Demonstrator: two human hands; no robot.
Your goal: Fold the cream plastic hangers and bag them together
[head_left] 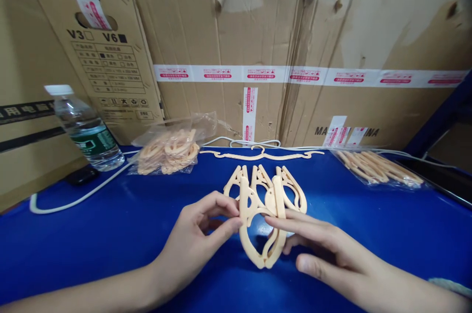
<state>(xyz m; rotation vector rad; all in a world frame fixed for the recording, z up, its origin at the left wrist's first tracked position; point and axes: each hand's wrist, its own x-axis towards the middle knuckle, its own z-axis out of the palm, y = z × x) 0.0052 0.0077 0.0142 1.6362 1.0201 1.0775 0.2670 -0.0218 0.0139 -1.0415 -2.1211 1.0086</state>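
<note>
A folded cream plastic travel hanger [244,197] stands upright in front of me, held between both hands. My left hand [201,237] pinches its left arm between thumb and fingertips. On the other side, the fingers of my right hand [326,241] lie against the right arm, the index fingertip in front and other fingers behind; the thumb is apart from it. Just behind are three more folded hangers [300,197] in a row, partly covered by the held one. Farther back, an unfolded hanger [250,157] lies spread with its hook pointing away.
A clear bag of folded hangers [171,151] lies at the back left, another bag [379,168] at the back right. A water bottle [92,136] leans at the left near a white cable [73,202]. Cardboard [206,106] walls the back of the blue table [92,244].
</note>
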